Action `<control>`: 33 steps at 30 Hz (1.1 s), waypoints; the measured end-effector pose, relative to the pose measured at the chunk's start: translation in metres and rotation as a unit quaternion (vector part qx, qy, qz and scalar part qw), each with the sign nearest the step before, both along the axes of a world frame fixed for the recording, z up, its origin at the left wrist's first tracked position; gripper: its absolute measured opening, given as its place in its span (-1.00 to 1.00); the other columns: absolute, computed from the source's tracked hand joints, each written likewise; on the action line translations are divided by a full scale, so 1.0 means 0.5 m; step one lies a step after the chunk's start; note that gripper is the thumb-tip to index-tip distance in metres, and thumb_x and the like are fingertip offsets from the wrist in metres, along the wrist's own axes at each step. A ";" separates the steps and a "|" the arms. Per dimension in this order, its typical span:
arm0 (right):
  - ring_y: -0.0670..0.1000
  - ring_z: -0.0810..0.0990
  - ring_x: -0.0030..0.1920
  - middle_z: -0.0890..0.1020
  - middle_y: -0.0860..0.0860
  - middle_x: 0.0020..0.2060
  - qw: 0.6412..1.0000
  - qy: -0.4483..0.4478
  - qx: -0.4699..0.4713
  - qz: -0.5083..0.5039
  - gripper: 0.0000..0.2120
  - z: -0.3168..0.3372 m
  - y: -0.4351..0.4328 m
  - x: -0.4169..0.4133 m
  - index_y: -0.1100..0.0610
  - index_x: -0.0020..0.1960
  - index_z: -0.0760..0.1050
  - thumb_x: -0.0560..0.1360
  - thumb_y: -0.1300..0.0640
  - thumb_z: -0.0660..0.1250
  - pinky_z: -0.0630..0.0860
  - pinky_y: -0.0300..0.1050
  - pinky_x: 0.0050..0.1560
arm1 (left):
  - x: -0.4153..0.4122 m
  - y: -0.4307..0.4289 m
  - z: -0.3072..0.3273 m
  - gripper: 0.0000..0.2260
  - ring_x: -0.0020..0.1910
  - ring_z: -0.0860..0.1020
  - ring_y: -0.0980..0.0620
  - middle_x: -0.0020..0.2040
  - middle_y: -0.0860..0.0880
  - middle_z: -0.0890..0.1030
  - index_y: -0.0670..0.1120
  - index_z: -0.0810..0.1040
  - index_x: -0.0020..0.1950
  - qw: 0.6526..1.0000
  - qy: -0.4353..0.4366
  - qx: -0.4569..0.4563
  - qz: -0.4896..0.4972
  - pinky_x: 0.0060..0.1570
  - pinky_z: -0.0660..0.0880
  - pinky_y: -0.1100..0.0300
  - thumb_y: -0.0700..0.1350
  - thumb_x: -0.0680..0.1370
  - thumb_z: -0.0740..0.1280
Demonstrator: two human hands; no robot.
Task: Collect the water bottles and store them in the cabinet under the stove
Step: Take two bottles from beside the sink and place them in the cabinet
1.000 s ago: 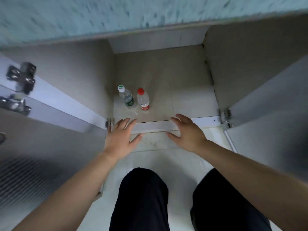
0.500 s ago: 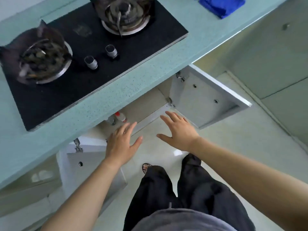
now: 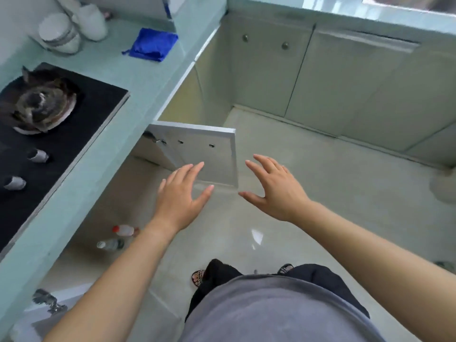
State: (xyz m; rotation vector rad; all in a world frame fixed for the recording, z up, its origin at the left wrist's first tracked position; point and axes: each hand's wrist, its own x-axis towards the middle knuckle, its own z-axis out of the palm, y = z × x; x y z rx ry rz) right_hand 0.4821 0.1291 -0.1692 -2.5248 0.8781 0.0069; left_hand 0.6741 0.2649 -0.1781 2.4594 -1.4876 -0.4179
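Two water bottles stand inside the open cabinet under the stove: one with a red cap (image 3: 123, 230) and one with a white cap (image 3: 110, 244), side by side near the cabinet's front edge. My left hand (image 3: 181, 198) hovers open above the floor in front of the cabinet, fingers spread, holding nothing. My right hand (image 3: 274, 191) is also open and empty, a little to the right, over the floor. The cabinet's right door (image 3: 197, 154) stands swung out just beyond my fingers.
The black gas stove (image 3: 49, 124) sits in the teal countertop (image 3: 138, 77) at left, with a blue cloth (image 3: 151, 44) and white jars (image 3: 61, 33) behind it. The left door's hinge (image 3: 48, 301) shows at bottom left. Shut cabinets (image 3: 320, 77) line the far wall. Tiled floor lies ahead.
The view has risen from inside the cabinet to above the counter and turned right. Both hands stay open and empty, now farther from the bottles.
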 end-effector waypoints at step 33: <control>-0.01 0.11 0.48 0.19 0.00 0.48 0.944 -0.064 -0.014 -0.323 -0.35 0.081 -0.933 -0.499 0.04 0.48 0.16 0.49 -0.21 0.22 0.19 -0.05 0.43 | -0.422 -1.179 0.073 -0.34 0.29 0.38 0.01 0.30 0.06 0.44 0.07 0.26 0.45 0.963 -0.013 -0.084 -0.256 0.12 0.40 0.05 0.35 0.43 -0.04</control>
